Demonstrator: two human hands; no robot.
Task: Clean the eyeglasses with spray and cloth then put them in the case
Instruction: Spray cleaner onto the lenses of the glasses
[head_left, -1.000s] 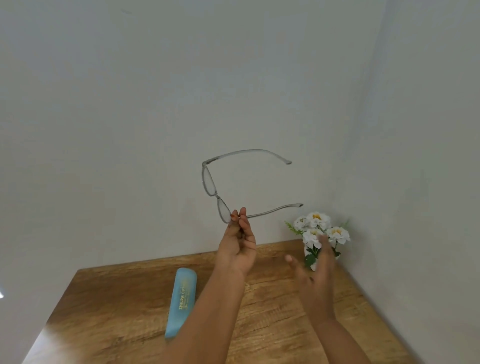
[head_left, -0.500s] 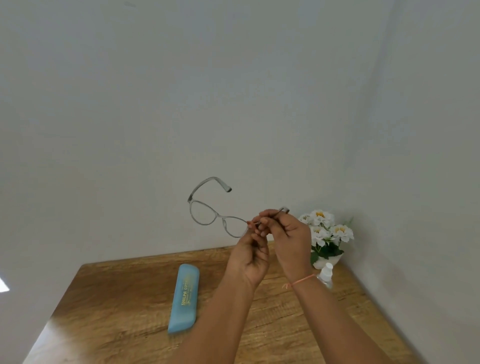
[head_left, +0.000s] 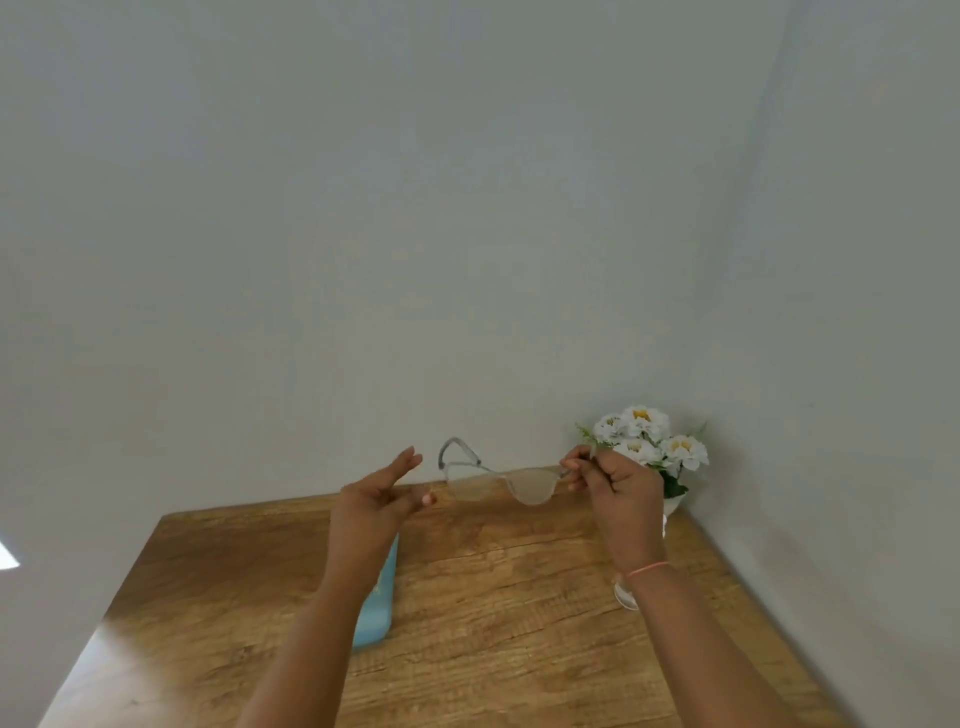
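Observation:
Clear grey-framed eyeglasses (head_left: 498, 480) hang in the air above the far edge of the wooden table (head_left: 493, 613). My right hand (head_left: 615, 483) pinches them at their right hinge. One temple arm sticks up at the left end. My left hand (head_left: 379, 499) is open just left of the glasses, fingers spread, not touching them. A light blue glasses case (head_left: 376, 618) lies shut on the table, partly hidden under my left forearm. A small clear spray bottle (head_left: 626, 595) is mostly hidden behind my right wrist. I see no cloth.
A white pot of white flowers (head_left: 647, 441) stands in the far right corner against the walls. Plain walls close the table's far and right sides. Bare wood shows between my forearms and toward the near edge.
The glasses passed from my left hand to my right and came down toward the table. My left hand let go and opened. The view tilted down a little.

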